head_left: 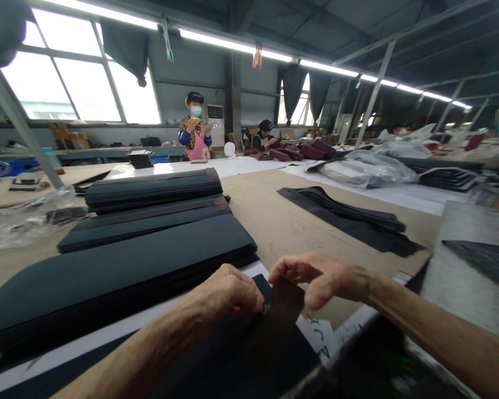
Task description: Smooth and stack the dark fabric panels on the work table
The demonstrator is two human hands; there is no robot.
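The site is a production workshop: a broad table carries stacked dark panels; tube lights run overhead; an aproned person stands beyond.

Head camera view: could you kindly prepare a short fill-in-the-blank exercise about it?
1. Of the bare left hand and the bare right hand, the one nearer the thick, dark blue-green stacked pieces is the ____ hand.
2. The loose, flat black strips lie to the ____ of those stacked pieces in the view.
3. The co-worker in the leopard-print top wears a ____ apron.

Missing words: left; right; pink.
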